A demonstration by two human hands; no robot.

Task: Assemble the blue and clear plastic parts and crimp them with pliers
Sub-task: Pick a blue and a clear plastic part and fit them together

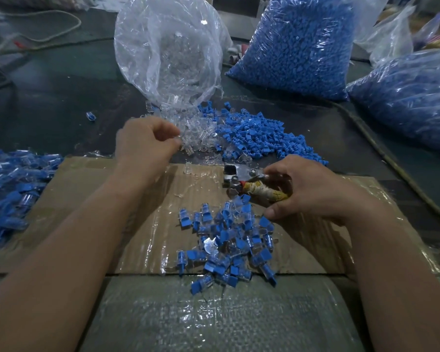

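Both hands work over taped cardboard (142, 237). Left hand (145, 142) reaches into the spill of clear parts (197, 134), thumb and fingers pinched at its edge; whether a part sits between them I cannot tell. Right hand (308, 191) is closed around the pliers (241, 180), gripping the wrapped handles, metal head pointing left. Just below lies a heap of assembled pieces (229, 237). Loose blue parts (262, 135) lie beyond the pliers, beside the clear ones. An open clear bag (168, 52) stands behind, a full blue bag (297, 44) to its right.
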